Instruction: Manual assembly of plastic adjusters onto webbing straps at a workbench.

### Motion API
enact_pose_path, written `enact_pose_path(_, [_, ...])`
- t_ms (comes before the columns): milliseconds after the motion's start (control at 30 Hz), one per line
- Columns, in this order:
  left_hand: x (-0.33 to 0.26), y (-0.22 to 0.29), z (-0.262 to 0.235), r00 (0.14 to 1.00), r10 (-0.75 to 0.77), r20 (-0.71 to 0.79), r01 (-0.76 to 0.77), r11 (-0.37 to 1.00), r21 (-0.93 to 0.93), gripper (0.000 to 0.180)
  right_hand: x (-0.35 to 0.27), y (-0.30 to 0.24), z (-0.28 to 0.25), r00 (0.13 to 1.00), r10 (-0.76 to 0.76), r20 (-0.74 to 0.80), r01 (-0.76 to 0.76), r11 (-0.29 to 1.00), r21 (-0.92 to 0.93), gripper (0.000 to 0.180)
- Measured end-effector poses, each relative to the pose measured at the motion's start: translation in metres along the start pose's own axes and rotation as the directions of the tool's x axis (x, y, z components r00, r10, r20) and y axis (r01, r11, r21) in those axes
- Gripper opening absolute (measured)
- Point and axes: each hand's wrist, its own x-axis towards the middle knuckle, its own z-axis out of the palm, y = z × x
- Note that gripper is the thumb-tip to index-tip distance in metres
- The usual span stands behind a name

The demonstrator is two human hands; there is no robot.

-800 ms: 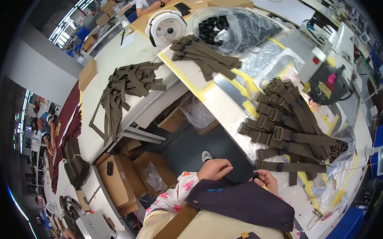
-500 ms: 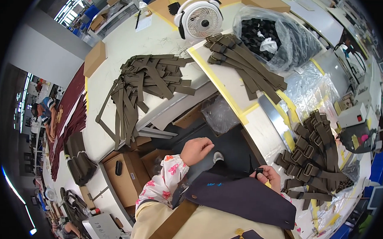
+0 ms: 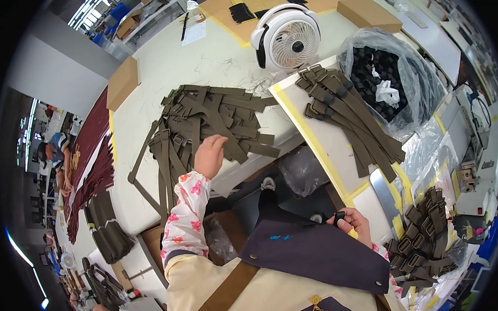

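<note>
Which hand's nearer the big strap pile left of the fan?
Left. Your left hand is at the near edge of the strap pile; your right hand is well right of it.

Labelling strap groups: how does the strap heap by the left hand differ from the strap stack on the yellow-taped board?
The strap heap is tangled, ends pointing several ways; the strap stack is fanned, running mostly one way.
The heap lies on the white table, the stack on the yellow-taped board.
The left hand is at the heap; no hand is at the stack.
Shared: both are olive-brown straps.
</note>
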Motion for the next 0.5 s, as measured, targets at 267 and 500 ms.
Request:
enact_pose_path(267, [0.096,-0.133,0.030,0.885,0.280,0.372,-0.308,0.951,0.017,0.041,0.109,0.005,0.101,0.997,0.006,0.074,0.014,0.963,-0.269,0.015])
enact_pose_path(500, [0.153,-0.102,-0.041,0.932,0.360,-0.033,-0.342,0.849,-0.403,0.041,0.150,-0.009,0.111,0.945,-0.326,0.004,0.324,0.939,-0.116,0.017])
